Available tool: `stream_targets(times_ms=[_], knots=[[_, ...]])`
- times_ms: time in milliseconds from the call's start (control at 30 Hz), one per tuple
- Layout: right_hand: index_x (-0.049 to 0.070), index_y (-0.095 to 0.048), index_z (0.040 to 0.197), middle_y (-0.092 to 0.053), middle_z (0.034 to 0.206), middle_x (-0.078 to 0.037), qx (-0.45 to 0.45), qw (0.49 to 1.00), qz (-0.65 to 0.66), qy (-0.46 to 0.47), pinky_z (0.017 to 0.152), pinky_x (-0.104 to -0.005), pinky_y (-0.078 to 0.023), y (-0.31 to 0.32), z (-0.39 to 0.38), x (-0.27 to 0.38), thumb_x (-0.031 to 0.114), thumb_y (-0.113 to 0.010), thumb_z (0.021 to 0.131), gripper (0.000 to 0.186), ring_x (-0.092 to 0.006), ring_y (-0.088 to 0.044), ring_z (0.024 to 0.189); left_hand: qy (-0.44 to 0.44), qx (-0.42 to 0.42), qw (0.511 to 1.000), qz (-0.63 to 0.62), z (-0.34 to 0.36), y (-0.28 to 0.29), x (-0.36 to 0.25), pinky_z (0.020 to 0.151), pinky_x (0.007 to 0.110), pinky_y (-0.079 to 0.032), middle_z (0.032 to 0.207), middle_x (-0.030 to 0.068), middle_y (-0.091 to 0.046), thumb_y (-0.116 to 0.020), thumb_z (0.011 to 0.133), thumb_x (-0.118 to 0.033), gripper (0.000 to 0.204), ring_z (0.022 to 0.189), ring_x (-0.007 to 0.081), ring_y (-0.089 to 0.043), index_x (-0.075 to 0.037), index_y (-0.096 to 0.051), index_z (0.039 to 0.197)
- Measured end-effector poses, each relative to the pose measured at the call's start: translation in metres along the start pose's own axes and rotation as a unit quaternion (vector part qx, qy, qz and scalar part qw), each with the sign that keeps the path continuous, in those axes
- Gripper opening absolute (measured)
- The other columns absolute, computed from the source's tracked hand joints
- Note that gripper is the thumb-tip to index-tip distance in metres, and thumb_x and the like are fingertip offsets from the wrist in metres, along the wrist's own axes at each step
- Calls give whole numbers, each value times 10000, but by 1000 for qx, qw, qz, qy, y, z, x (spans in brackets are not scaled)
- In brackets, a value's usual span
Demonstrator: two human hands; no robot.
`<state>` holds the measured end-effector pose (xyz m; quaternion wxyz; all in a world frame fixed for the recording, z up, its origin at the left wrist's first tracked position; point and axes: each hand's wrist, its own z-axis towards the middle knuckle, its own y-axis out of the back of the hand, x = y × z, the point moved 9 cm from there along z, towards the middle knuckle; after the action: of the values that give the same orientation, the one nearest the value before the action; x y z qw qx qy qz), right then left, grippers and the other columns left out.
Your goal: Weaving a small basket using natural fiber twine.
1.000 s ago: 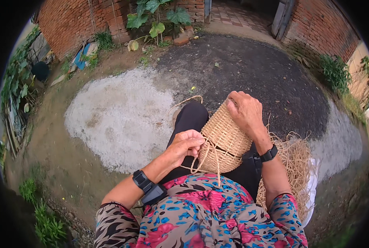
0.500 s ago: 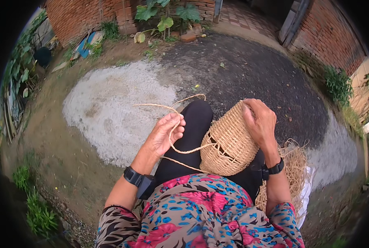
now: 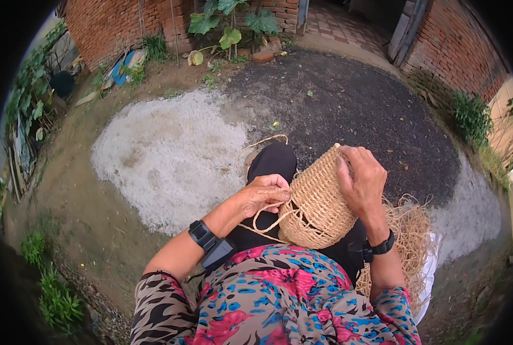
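Woven basket (image 3: pixel 320 198) tilted across your thighs (image 3: pixel 275 163), right hand (image 3: pixel 363 181) clamped on its far edge, left hand (image 3: pixel 265 195) pinching the cord (image 3: pixel 255 220) beside it, whose slack could snag or kink if pulled unevenly.

A red brick wall (image 3: pixel 113 34) curves along the upper left, another brick wall (image 3: pixel 460 49) on the right; between them, a dim doorway opens onto reddish paving (image 3: pixel 337 26). Outside, a dark patch (image 3: pixel 348 86) of ground adjoins a pale grey one (image 3: pixel 164 155) (its edges ragged), with brown earth (image 3: pixel 67 190) around. Soft daylight falls evenly.
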<state>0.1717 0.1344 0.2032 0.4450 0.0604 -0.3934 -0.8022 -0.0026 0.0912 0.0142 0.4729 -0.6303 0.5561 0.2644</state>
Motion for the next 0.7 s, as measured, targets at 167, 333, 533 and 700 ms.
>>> stream_targets(times_ms=[167,333,533,700], knots=[[39,-649,951,-556,734,-83,-8,1000,-16,21,622,-379,-460,-2,-2,3,74,-646,801,154,-252,-576,692,-25,-71,986,148,9,-2,-7,478,213,-457,682,-44,-584,-668,811,-80,78,553,50,-538,-78,-619,871],[40,-622,882,-584,743,-93,3,1000,-20,8,634,-381,-471,-7,-1,-3,109,-644,818,97,-252,-598,698,-129,-160,902,380,6,-7,-30,480,247,-473,632,17,-616,-638,820,-74,73,547,73,-584,-5,-662,825],[33,-643,943,-667,852,-130,70,992,32,-96,718,-424,-503,-19,12,-40,258,-640,867,237,-318,-655,782,-96,-73,967,226,-20,-39,-36,479,224,-485,702,22,-625,-698,854,-126,138,567,72,-569,-1,-640,869],[27,-667,1016,-647,933,-134,112,989,4,-99,806,-442,-497,-64,2,-52,287,-625,868,302,-322,-618,920,-73,-23,991,108,-8,-32,-16,510,199,-501,742,11,-597,-726,876,-187,210,585,58,-551,-2,-633,911]])
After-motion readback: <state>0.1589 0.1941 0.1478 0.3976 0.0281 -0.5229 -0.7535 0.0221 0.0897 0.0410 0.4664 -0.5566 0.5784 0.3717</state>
